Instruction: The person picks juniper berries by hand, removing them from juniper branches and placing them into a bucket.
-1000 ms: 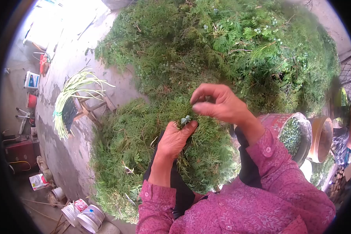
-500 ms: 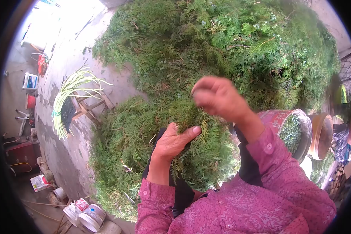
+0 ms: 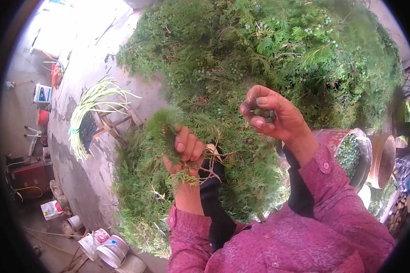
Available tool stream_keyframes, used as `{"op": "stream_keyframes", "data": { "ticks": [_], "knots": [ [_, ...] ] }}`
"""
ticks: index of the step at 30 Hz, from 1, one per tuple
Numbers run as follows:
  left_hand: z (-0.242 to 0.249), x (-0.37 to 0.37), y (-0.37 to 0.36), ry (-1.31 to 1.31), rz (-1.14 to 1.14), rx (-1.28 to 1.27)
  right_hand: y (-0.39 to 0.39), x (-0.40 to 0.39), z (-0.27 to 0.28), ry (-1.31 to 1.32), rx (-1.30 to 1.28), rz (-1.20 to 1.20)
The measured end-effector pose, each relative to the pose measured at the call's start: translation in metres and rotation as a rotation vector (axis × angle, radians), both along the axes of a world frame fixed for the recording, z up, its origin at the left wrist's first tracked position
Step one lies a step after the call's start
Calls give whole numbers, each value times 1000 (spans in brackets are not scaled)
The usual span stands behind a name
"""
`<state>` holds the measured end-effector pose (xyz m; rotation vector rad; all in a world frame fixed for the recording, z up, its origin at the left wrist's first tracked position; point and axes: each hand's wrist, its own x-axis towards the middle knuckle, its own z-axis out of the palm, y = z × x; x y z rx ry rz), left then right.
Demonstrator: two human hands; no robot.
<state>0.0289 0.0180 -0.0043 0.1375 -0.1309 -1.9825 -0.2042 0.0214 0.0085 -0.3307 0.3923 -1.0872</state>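
Progress, as far as it shows: a mass of small green cones [image 3: 347, 154] lies in your red bucket [image 3: 324, 136], depth not readable; more cones dot the evergreen pile [image 3: 241, 50], so part is gathered and part sits on the branches, count unknown. Right hand [image 3: 284, 117]: raised over the pile, grip curled, thumb and fingers closed around a few loose cones [image 3: 263, 113]; these sit inside your fingertips, apart from the foliage behind. The bucket mouth lies at 4 o'clock from this grip, near but not touching. Left hand [image 3: 190, 148]: at 8 o'clock from the right, grip folded round a cut sprig [image 3: 164, 129]; its feathery end, blurred, points to 10 o'clock, and thin bare twigs [image 3: 209, 169] poke out at 4 o'clock. Whether cones remain on the sprig, you cannot tell here. Surroundings: greenery at 12 o'clock of both hands and below them; a tan bucket [image 3: 381, 161] just beyond the red one at 3 to 4 o'clock; long pale-green stalks [image 3: 87, 109] draped over a wooden stool [image 3: 110, 127] near 10 o'clock of your left grip
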Motion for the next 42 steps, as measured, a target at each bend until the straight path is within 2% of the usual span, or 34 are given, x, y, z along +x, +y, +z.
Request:
{"op": "stream_keyframes", "data": {
  "ticks": [4, 6, 7, 9, 10, 11, 13, 14, 15, 16, 17, 18, 19, 20, 21, 22, 23, 25, 30, 32, 33, 35, 37, 39, 42],
  "knots": [
    [1, 4, -2, 117, 69, -175, -1, 3, -3, 123, 54, 12],
    [2, 4, -4, 154, 59, -232, -2, 7, 0, 364, 109, 50],
    [3, 4, -7, 207, -15, -304, -2, 10, -2, 366, 107, 44],
    [4, 3, -9, 263, -94, -377, 0, 18, -8, 669, 156, 122],
    [7, 1, -10, 300, -120, -414, 2, 24, -8, 724, 179, 177],
    [8, 0, -9, 336, -145, -449, 7, 32, -9, 726, 179, 174],
    [6, 0, -10, 320, -156, -464, 15, 45, -14, 643, 228, 409],
    [5, 0, -9, 300, -165, -476, 17, 50, -16, 643, 229, 403],
    [5, 1, -5, 302, -171, -476, 18, 55, -18, 500, 240, 352],
    [6, 2, 2, 96, -87, -307, 19, 57, -19, 358, 247, 302],
    [7, 2, 5, -108, -2, -137, 17, 55, -18, 360, 246, 297],
    [11, 3, 1, -247, -81, -68, 14, 53, -15, 604, 69, 216],
    [11, 0, 2, -247, -81, -70, 12, 52, -13, 843, -112, 133],
    [10, -6, 5, -598, -7, 73, 13, 54, -12, 844, -117, 133],
    [9, -12, 7, -946, 71, 219, 17, 57, -11, 974, -278, 68],
    [8, -17, 9, -1012, 75, 133, 20, 59, -11, 1101, -439, 2],
    [9, -21, 10, -1012, 76, 134, 22, 60, -12, 1101, -439, 4],
    [11, -29, 14, -1033, -101, 141, 28, 59, -19, 1426, -743, 75],
    [4, -34, 19, -1126, 86, 125, 13, 32, -5, 1421, -719, 260],
    [4, -36, 20, -1110, 113, -19, 5, 16, -2, 1097, -232, -120],
    [5, -37, 21, -1108, 111, -17, 4, 14, 0, 1099, -230, -119],
    [7, -40, 23, -1151, 79, -69, 3, 15, 2, 1045, -234, -285],
    [5, -42, 24, -1168, 47, -117, 4, 20, 1, 1037, -254, -286],
    [3, -43, 26, -1184, 16, -163, 7, 23, 6, 1215, -305, -144],
    [1, -43, 28, -1167, -35, -191, 5, 26, -6, 1271, -426, -221]
  ]
}}
